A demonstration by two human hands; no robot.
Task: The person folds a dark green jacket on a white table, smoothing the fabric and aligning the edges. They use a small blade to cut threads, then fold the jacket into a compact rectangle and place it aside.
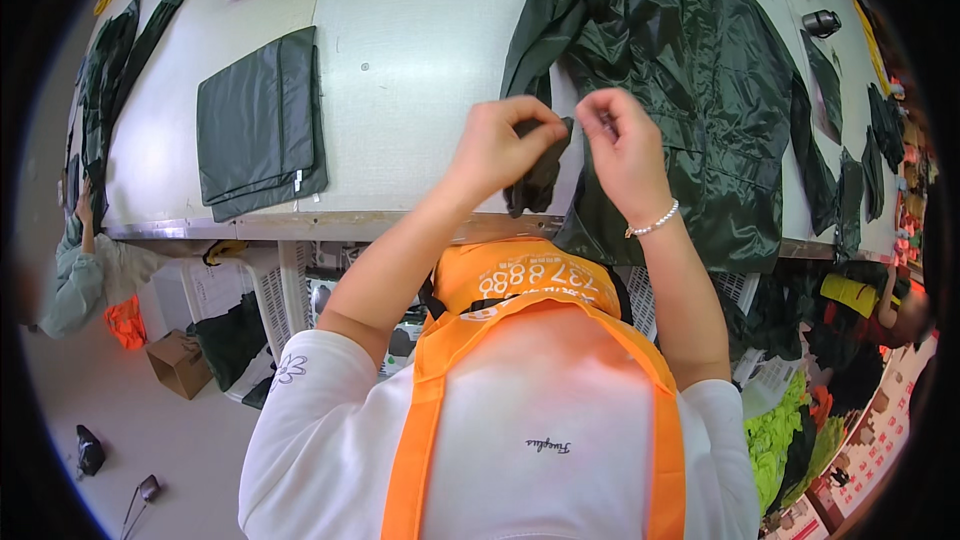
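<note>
A dark green, shiny jacket (690,90) lies spread on the pale table in front of me, to the right. Its left-side sleeve bends down toward the table's near edge. My left hand (508,145) is closed in a pinch at the dark sleeve end (541,178), which hangs below the fingers. Just right of it, my right hand (622,148) is raised with thumb and fingertips pressed together; whatever they hold is too small to make out. A short gap separates the two hands. Both are above the table's near edge, beside the jacket's lower left part.
A folded dark green garment (262,125) lies on the table (400,30) to the left. More dark garments lie at the far edge and both sides. A small black object (822,23) stands at far right. White plastic baskets (270,290) sit under the table. Another person's arm (85,240) reaches in at left.
</note>
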